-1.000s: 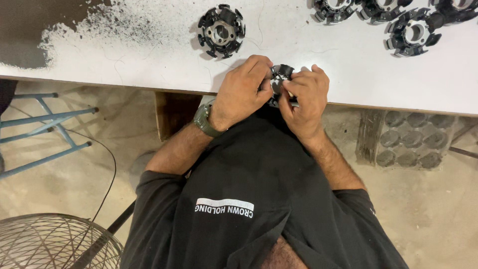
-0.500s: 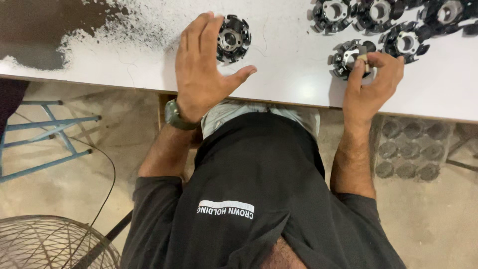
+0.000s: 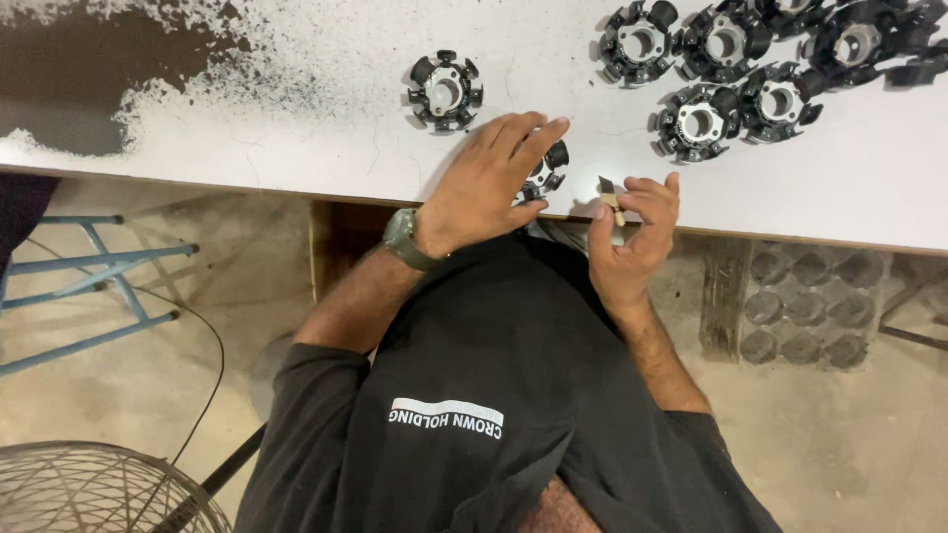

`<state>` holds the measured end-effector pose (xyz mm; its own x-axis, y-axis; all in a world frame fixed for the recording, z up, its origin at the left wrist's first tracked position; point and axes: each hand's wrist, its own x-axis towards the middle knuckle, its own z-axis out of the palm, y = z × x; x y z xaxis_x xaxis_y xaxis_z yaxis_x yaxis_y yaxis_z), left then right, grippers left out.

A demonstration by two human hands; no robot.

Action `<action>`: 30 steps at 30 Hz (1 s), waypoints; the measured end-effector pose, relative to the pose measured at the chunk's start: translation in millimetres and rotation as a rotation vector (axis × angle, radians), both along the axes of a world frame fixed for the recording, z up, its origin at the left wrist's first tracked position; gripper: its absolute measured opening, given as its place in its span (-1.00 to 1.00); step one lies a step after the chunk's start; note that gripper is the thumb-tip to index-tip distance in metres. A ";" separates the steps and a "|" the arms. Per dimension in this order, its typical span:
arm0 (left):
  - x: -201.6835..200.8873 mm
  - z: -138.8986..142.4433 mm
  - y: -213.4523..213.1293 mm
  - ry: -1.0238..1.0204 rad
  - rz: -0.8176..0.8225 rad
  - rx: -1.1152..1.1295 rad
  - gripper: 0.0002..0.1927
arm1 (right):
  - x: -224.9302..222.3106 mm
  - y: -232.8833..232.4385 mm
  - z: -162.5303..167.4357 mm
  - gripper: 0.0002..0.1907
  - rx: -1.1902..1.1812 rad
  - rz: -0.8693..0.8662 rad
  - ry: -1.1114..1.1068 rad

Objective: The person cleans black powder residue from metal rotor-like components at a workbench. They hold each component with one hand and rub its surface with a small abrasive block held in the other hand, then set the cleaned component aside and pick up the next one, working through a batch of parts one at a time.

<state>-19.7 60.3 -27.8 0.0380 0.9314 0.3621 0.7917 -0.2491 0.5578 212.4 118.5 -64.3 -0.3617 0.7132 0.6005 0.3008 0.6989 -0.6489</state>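
Stator [image 3: 549,170] at worktop [image 3: 296,118] near edge, under left hand [image 3: 484,188], fingers spread flat. Right hand [image 3: 632,232] beside, pinching small tool [image 3: 608,192]. Dark dust far-left corner; concrete floor, fan [image 3: 89,489], blue frame [image 3: 89,286] below.

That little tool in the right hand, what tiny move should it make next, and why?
Probably a short slide toward the black ring part lying under the left hand. The right hand pinches the small tool just beside that part, apart from it, near the table edge, while the left hand covers it.
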 end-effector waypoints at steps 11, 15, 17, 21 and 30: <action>7.2 4.6 5.5 -0.052 0.127 0.008 -0.67 | -19.5 16.7 14.8 -0.70 -0.033 0.139 -0.054; 17.6 -0.6 10.6 -0.073 0.241 -0.038 -0.80 | -38.9 22.1 18.4 -0.71 0.008 0.134 -0.152; 19.2 -2.7 9.1 -0.078 0.262 -0.027 -0.83 | -40.3 21.8 22.1 -0.70 0.023 0.132 -0.205; 13.6 -4.3 10.8 -0.161 0.254 0.020 -0.85 | -43.1 22.5 29.1 -0.68 0.054 0.127 -0.253; 7.7 3.4 10.5 -0.162 0.167 0.006 -0.86 | -46.3 28.2 43.8 -0.74 0.027 0.144 -0.328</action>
<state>-12.0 70.8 -24.4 -0.1759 0.9176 0.3564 0.7225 -0.1255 0.6799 166.1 146.7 -20.5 -0.6338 0.6262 0.4540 0.3871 0.7650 -0.5147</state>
